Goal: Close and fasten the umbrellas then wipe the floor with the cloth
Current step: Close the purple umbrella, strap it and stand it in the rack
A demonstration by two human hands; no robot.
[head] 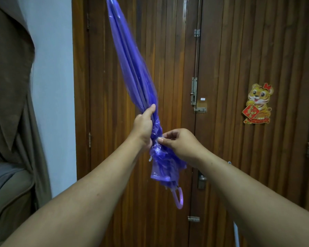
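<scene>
Head view: a folded purple umbrella is held up tip-high and tilted left in front of a wooden door, its curved handle hanging at the bottom. The left hand has its grip wrapped round the gathered canopy just above the bunched lower folds, thumb pointing up along the fabric. The right hand pinches a small pale tab against the bundle, most likely the end of the fastening strap. To do this well, I would keep the left hand squeezing the folds tight so they cannot spring apart, draw the strap snugly round the bundle, and press its end squarely onto its mate. Loose plastic below the strap looks crumpled and may want smoothing first. A tiger sticker decorates the door; no cloth or floor is visible.
</scene>
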